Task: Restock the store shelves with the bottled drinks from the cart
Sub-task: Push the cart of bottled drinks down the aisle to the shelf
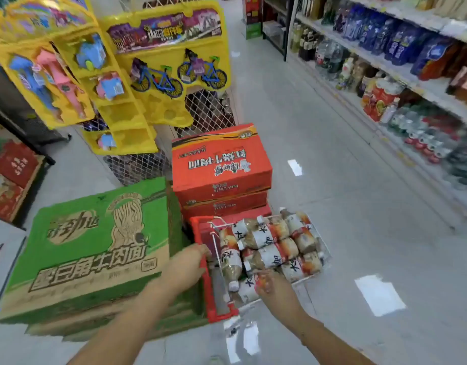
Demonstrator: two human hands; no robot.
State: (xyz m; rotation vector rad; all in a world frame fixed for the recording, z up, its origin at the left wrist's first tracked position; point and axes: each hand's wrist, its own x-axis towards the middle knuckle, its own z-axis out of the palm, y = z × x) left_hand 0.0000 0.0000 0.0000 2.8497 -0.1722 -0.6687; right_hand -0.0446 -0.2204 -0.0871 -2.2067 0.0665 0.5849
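A wire cart (326, 255) with a red handle frame (208, 280) stands low in the middle of the head view. Several bottled drinks (269, 248) with white and orange labels lie on their sides inside it. My left hand (187, 267) rests on the red frame at the cart's left side, fingers curled over its edge. My right hand (273, 288) reaches into the near end of the cart and closes on one bottle (247, 288) lying there. The store shelves (401, 75) with drinks run along the right.
A green carton (90, 254) sits left of the cart and stacked orange cartons (222, 167) stand just behind it. Yellow toy displays (116, 83) hang on a mesh rack further back. Grey floor (345, 180) stretches between the cart and the shelves.
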